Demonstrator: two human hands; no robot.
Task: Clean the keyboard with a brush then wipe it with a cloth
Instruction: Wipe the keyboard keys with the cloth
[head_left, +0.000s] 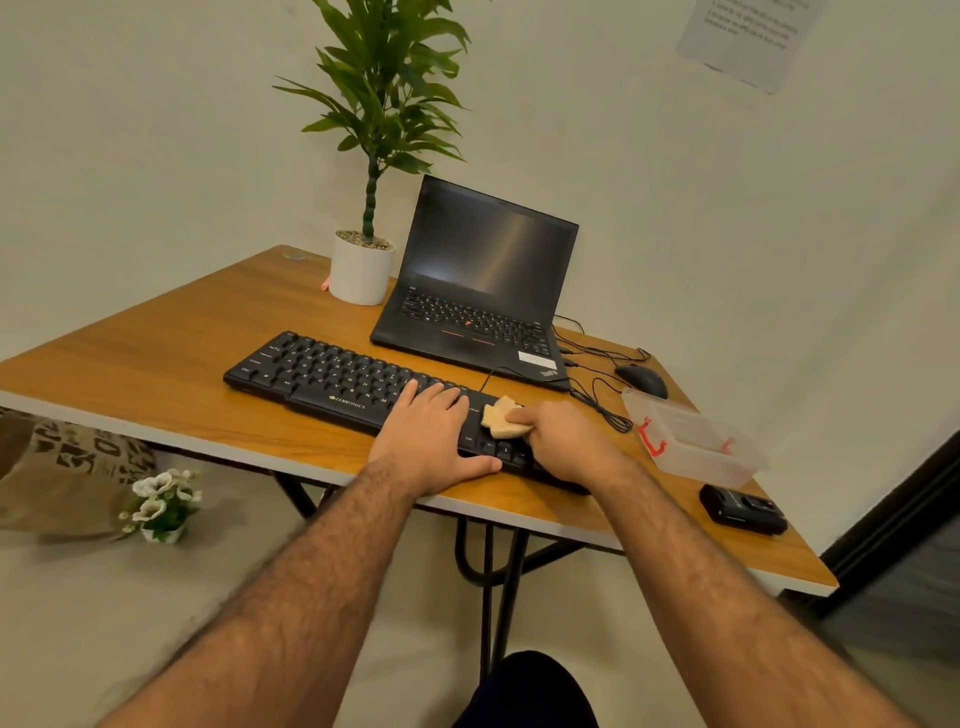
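Wiping stage. Keyboard (332, 382) flat on surface (156, 374), near front edge. Right hand (563, 441) grip pinching cloth (503, 418) over right-end keys; left hand (434, 436) flat, bracing. Best: light even strokes, row by row leftward.

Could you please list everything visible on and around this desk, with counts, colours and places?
black external keyboard: 1, desk front
small beige cloth: 1, on keyboard's right end
black open laptop: 1, behind keyboard
black mouse: 1, right of laptop
clear plastic box: 1, red clips, desk right
small black device: 1, near edge, right
green plant in white pot: 1, desk back
wooden desk: 1, brown
white flowers: 1 bunch, floor left
paper notice: 1, wall
left hand: flat on keyboard
right hand: grip on cloth
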